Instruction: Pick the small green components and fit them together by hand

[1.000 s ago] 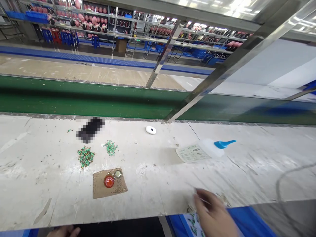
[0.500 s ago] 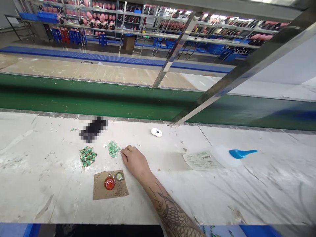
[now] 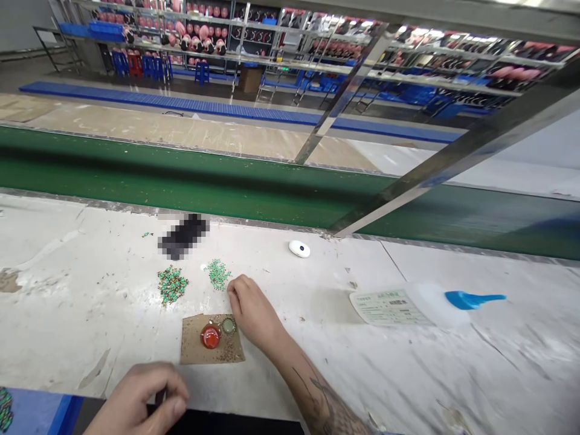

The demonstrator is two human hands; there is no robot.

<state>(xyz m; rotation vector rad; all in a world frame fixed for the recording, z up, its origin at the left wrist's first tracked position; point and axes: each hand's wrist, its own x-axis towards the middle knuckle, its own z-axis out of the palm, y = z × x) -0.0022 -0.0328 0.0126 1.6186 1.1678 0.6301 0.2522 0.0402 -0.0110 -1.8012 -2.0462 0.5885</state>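
Green pieces (image 3: 5,411) lie in a blue tray (image 3: 69,415) at far left. The left hand (image 3: 142,396) curls over the bench's (image 3: 357,362) near edge, its grip unclear. Next come a larger green pile (image 3: 172,285), cardboard (image 3: 191,351) bearing a red dish (image 3: 211,336) and cap (image 3: 229,326), then a smaller green pile (image 3: 218,274) just beside the right hand (image 3: 251,311), fingers bent, contents hidden. A bottle (image 3: 417,304) lies farther right.

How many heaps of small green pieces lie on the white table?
2: the larger heap on the left, the smaller heap beside the right hand.
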